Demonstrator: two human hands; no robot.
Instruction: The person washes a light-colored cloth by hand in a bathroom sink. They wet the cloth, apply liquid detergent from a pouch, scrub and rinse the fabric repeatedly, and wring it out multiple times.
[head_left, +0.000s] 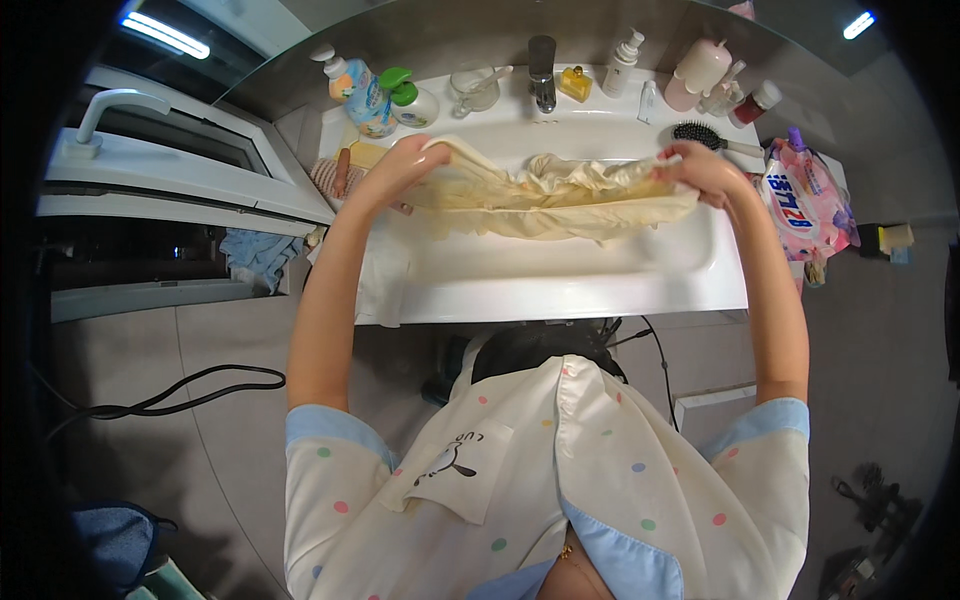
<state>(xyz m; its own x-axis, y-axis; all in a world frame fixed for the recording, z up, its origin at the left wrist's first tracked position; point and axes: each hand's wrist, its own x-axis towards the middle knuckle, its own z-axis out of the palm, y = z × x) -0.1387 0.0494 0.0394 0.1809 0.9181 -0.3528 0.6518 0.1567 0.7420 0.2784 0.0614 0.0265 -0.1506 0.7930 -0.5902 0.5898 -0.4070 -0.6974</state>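
Note:
A pale yellow cloth (555, 202), wet-looking and gathered in folds, is stretched sideways over the white washbasin (555, 296). My left hand (409, 172) grips its left end above the basin's left side. At the other end, my right hand (697, 171) pinches the cloth between thumb and fingers. The middle sags a little between my hands, and its lower folds hang into the basin. What kind of garment or linen it is, I cannot tell. Behind the cloth stands a dark metal faucet (542, 71).
Along the back ledge stand a blue pump bottle (364, 97), a green-capped bottle (412, 105), a glass mug (476, 86), a yellow bottle (576, 84) and a white pump bottle (622, 67). A hairbrush (705, 137) and a pink detergent pouch (806, 199) lie to the right. An open window (187, 165) borders the left.

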